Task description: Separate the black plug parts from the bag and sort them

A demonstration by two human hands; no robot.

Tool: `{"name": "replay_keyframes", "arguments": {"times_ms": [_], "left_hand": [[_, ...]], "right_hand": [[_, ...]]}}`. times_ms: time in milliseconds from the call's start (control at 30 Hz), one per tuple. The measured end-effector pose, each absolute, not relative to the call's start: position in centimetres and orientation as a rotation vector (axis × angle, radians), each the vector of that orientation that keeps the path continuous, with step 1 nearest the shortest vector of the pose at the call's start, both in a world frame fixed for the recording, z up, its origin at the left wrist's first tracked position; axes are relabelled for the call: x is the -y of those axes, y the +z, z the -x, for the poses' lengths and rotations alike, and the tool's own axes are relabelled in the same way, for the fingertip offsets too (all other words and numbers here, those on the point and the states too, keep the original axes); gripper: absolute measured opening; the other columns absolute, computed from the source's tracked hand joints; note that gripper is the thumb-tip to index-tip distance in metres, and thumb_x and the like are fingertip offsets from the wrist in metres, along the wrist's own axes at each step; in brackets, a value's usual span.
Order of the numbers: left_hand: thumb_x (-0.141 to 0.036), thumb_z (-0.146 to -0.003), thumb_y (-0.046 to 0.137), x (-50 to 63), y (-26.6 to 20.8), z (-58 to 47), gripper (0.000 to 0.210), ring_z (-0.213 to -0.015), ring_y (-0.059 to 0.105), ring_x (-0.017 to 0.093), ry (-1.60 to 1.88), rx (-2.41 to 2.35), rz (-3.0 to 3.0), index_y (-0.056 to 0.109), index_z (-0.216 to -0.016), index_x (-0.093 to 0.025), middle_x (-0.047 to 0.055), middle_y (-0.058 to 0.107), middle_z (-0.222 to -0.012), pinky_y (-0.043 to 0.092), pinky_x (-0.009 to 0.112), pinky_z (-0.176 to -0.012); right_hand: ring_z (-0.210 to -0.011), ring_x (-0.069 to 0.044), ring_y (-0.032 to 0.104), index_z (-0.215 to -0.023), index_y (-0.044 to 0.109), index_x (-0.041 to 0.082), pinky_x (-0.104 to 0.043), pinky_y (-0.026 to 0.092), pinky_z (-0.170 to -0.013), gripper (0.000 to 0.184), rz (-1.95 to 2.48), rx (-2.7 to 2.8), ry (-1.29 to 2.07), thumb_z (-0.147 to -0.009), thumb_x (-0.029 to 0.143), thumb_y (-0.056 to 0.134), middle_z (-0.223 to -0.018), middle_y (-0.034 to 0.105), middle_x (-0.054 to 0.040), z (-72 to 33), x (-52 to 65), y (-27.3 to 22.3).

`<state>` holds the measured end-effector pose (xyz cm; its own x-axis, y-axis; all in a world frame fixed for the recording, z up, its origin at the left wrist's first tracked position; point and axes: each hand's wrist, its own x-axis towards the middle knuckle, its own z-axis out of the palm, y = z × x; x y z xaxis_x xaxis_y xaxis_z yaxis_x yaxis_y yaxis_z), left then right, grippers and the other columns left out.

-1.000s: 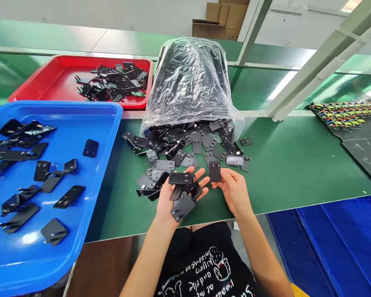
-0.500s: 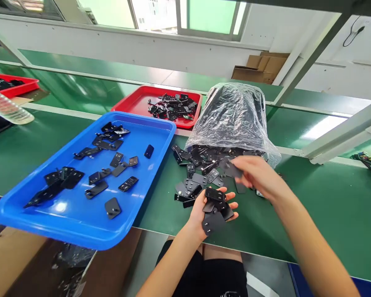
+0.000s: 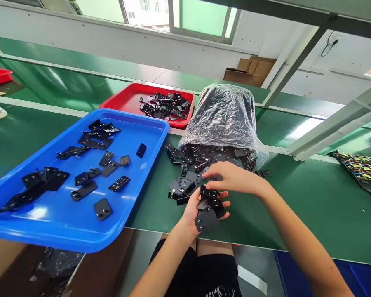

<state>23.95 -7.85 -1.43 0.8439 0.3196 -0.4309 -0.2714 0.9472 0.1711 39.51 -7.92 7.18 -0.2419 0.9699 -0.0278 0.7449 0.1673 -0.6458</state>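
My left hand (image 3: 193,210) is palm up near the front edge of the bench, its fingers curled under several small black plates with metal pins (image 3: 207,219). Just above these plates my right hand (image 3: 231,177) is palm down, its index finger and thumb apart; no plate shows clearly between them. Its other fingertips are hidden. Behind both hands, a loose pile of similar black plates (image 3: 185,181) lies on the green bench. More black parts spill from the mouth of a clear plastic bag (image 3: 221,119).
A blue tray (image 3: 145,119) with scattered black plates stands at left, overhanging the front edge. Behind it, a red tray (image 3: 120,97) holds black pinned parts. A white slanted post (image 3: 330,123) rises at right, near a pile of multicoloured parts (image 3: 361,167).
My right hand has moved left and toward my left hand; the black plate it pinched no longer shows in its fingers. My left hand still holds its plates. The view has shifted right.
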Motion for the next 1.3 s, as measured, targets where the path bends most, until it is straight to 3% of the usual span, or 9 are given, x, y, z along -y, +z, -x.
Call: {"name": "replay_keyframes", "arguments": {"times_ms": [267,367,467,533,633,767,967,1100,1300], "left_hand": [[-0.037,-0.091,0.044,7.9,-0.8,-24.1,0.033,-0.071,0.07,0.027,0.313,-0.563,-0.172,0.067,-0.094,-0.013,0.01,0.072,-0.074,0.054,0.041,-0.065],[-0.037,-0.09,0.047,7.9,-0.8,-24.2,0.031,-0.071,0.071,0.027,0.304,-0.578,-0.172,0.066,-0.091,-0.013,0.012,0.073,-0.078,0.054,0.04,-0.065],[-0.038,-0.089,0.049,7.8,-0.8,-24.3,0.029,-0.075,0.071,0.026,0.303,-0.578,-0.167,0.065,-0.093,-0.014,0.013,0.073,-0.087,0.055,0.037,-0.065],[-0.038,-0.089,0.048,7.8,-0.7,-24.3,0.03,-0.079,0.071,0.027,0.31,-0.555,-0.175,0.064,-0.098,-0.014,0.014,0.072,-0.097,0.055,0.037,-0.065],[-0.036,-0.09,0.045,7.8,-0.5,-24.3,0.032,-0.081,0.071,0.028,0.319,-0.546,-0.198,0.064,-0.101,-0.013,0.015,0.071,-0.101,0.057,0.039,-0.063],[-0.034,-0.092,0.042,7.8,0.0,-24.5,0.033,-0.074,0.07,0.025,0.317,-0.6,-0.222,0.064,-0.099,-0.012,0.013,0.072,-0.092,0.057,0.038,-0.062],[-0.033,-0.093,0.04,7.9,0.5,-24.8,0.033,-0.07,0.07,0.024,0.334,-0.653,-0.254,0.065,-0.097,-0.011,0.011,0.071,-0.085,0.059,0.04,-0.058],[-0.033,-0.092,0.041,7.9,0.3,-24.7,0.033,-0.071,0.07,0.025,0.341,-0.664,-0.253,0.066,-0.097,-0.012,0.01,0.071,-0.084,0.059,0.041,-0.058],[-0.032,-0.091,0.044,7.9,-0.1,-24.8,0.031,-0.068,0.07,0.023,0.356,-0.66,-0.273,0.068,-0.095,-0.012,0.009,0.071,-0.085,0.06,0.04,-0.058]], "right_hand": [[-0.085,-0.02,0.055,-0.076,0.068,0.022,-0.028,0.045,-0.063,0.004,1.714,1.945,0.649,-0.076,0.023,0.072,-0.086,0.061,-0.0034,-38.3,10.9,5.7],[-0.069,-0.014,0.051,-0.067,0.061,0.02,-0.024,0.04,-0.056,0.013,1.689,1.773,0.705,-0.079,0.021,0.067,-0.072,0.052,0.0015,-38.6,11.8,6.0],[-0.053,-0.01,0.041,-0.073,0.062,0.02,-0.023,0.033,-0.05,0.013,1.675,1.471,0.776,-0.083,0.029,0.063,-0.057,0.041,0.0063,-39.8,13.6,5.8],[-0.053,-0.011,0.046,-0.08,0.065,0.02,-0.024,0.038,-0.052,0.013,1.64,1.254,0.763,-0.083,0.033,0.062,-0.058,0.047,0.0052,-40.5,15.0,5.0],[-0.073,-0.016,0.062,-0.088,0.069,0.021,-0.027,0.049,-0.068,0.014,1.549,1.066,0.761,-0.082,0.031,0.062,-0.082,0.067,-0.0019,-40.8,16.9,2.9],[-0.088,-0.019,0.065,-0.092,0.072,0.023,-0.03,0.051,-0.078,0.018,1.474,1.006,0.795,-0.087,0.033,0.059,-0.093,0.071,-0.004,-40.3,18.1,-0.2],[-0.084,-0.017,0.065,-0.087,0.073,0.024,-0.028,0.053,-0.072,0.015,1.467,0.937,0.573,-0.088,0.028,0.058,-0.09,0.07,-0.0033,-38.6,18.1,-1.6],[-0.069,-0.015,0.065,-0.087,0.068,0.022,-0.026,0.054,-0.065,0.007,1.415,0.79,0.558,-0.084,0.026,0.063,-0.08,0.07,-0.0011,-37.8,17.8,-1.6],[-0.061,-0.012,0.064,-0.103,0.06,0.024,-0.025,0.054,-0.06,0.023,1.344,0.688,0.628,-0.081,0.023,0.066,-0.077,0.069,0.0021,-37.7,17.8,-1.5]]}}
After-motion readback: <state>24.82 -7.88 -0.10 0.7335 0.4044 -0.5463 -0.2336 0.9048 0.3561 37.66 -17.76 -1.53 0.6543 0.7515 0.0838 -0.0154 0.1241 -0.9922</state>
